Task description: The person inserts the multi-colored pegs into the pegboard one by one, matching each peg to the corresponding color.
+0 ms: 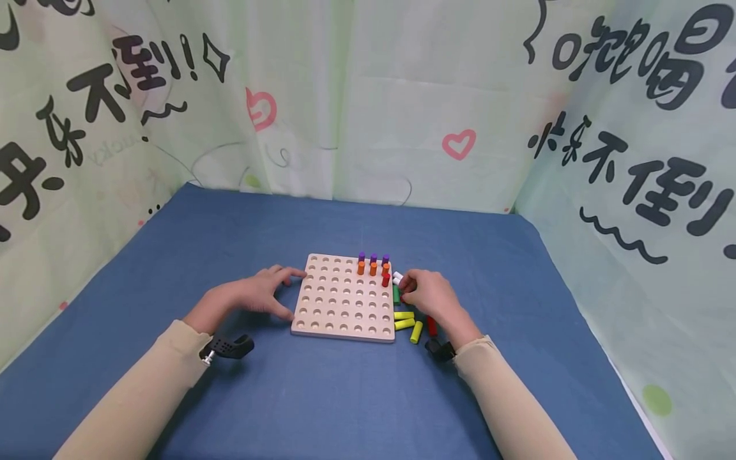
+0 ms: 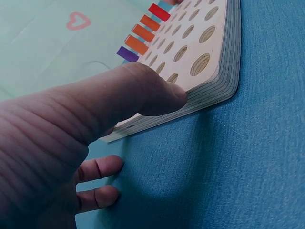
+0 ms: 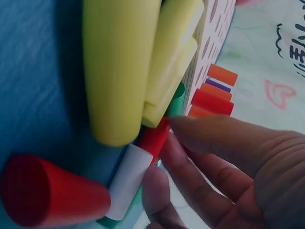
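Seven pegs [image 1: 374, 269] stand in the board [image 1: 339, 332], on the counter [image 1: 316, 396]: three purple, three orange, one red. Most holes [image 1: 331, 301] bare; early going, I'd judge. Loose yellow [image 1: 405, 324], green [image 1: 396, 294], white [image 1: 398, 278] and red pegs [image 1: 432, 326] lie at its right side. Left grip [image 1: 261, 291] spread apart, touching the board's left edge; right grip [image 1: 431, 295] clamped on a red peg [image 3: 155, 137]. Right wrist view shows that pinch plainly; head view mostly hides it.

Left sleeve [image 1: 135, 396]: long, plain beige, ending near the wrist
Right sleeve [image 1: 512, 399]: matching beige, seamed at the cuff
Left band [image 1: 230, 347]: black, with a silvery metal piece [image 1: 209, 358]
Right band [image 1: 440, 350]: black, worn at the wrist
Left hand [image 1: 261, 292], right hand [image 1: 432, 294]: bare
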`<state>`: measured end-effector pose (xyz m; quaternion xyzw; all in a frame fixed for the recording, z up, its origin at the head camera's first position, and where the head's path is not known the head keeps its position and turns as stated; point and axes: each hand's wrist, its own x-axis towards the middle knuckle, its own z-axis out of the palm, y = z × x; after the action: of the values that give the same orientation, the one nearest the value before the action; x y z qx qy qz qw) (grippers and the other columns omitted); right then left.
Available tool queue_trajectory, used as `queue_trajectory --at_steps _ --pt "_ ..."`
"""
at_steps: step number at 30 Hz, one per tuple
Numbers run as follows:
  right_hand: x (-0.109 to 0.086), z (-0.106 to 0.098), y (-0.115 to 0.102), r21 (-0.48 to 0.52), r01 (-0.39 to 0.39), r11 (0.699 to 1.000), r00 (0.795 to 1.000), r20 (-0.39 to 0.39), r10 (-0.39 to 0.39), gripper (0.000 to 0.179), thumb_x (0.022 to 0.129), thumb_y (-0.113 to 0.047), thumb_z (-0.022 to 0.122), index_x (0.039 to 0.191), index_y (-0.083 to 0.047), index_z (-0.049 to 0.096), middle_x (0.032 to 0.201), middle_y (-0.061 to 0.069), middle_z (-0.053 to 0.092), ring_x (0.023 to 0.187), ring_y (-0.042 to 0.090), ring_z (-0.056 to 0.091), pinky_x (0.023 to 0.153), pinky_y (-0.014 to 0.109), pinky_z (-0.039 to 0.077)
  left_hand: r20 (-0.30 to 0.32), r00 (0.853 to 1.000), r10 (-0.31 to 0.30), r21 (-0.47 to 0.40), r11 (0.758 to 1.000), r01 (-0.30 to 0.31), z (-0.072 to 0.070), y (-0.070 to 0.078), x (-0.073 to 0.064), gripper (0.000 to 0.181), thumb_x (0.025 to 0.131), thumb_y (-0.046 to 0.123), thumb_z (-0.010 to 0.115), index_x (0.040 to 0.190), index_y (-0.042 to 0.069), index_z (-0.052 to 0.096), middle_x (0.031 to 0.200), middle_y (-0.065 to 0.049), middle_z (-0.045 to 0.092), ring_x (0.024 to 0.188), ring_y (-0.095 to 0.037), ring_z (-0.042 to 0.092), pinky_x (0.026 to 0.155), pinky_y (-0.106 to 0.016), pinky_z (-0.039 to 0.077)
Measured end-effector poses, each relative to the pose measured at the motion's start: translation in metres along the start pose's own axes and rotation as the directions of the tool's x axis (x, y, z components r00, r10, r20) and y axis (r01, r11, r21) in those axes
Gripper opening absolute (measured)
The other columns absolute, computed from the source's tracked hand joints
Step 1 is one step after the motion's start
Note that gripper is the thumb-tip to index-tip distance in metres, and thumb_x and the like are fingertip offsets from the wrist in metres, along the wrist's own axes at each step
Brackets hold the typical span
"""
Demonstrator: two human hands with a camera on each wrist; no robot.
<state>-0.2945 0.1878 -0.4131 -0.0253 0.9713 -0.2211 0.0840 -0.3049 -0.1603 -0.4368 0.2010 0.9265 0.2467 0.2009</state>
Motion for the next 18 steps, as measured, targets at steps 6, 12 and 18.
queue_trajectory --at_steps 6,12,18 --pt "-0.0002 0.0021 0.0018 -0.01 0.0 1.0 0.999 0.05 0.001 0.022 0.081 -0.003 0.07 0.1 -0.012 0.064 0.09 0.003 0.061 0.077 0.02 0.054 0.065 0.03 0.047 0.003 1.0 -0.006 -0.009 1.0 0.006 0.0005 0.0011 -0.0021 0.09 0.069 0.049 0.079 0.145 0.031 0.033 0.13 -0.01 0.042 0.121 -0.031 0.037 0.096 -0.054 0.036" --pt "0.0004 0.0035 0.0014 0.014 0.013 1.0 0.999 0.041 -0.013 0.017 0.084 -0.01 0.069 0.1 -0.012 0.064 0.089 0.003 0.061 0.074 0.019 0.055 0.063 0.029 0.047 0.0 1.0 -0.006 -0.014 1.0 0.006 0.0011 0.002 -0.0038 0.09 0.069 0.048 0.079 0.145 0.03 0.034 0.129 -0.01 0.042 0.12 -0.031 0.037 0.095 -0.053 0.036" --pt "-0.002 -0.0023 -0.0065 0.017 0.046 0.999 0.999 -0.008 -0.046 0.011 0.087 -0.02 0.067 0.097 -0.016 0.064 0.091 0.003 0.064 0.074 0.018 0.057 0.062 0.03 0.048 -0.009 1.0 -0.004 -0.004 1.0 0.004 -0.0002 0.0024 -0.0032 0.091 0.069 0.048 0.079 0.145 0.03 0.034 0.129 -0.01 0.042 0.12 -0.031 0.038 0.095 -0.053 0.036"
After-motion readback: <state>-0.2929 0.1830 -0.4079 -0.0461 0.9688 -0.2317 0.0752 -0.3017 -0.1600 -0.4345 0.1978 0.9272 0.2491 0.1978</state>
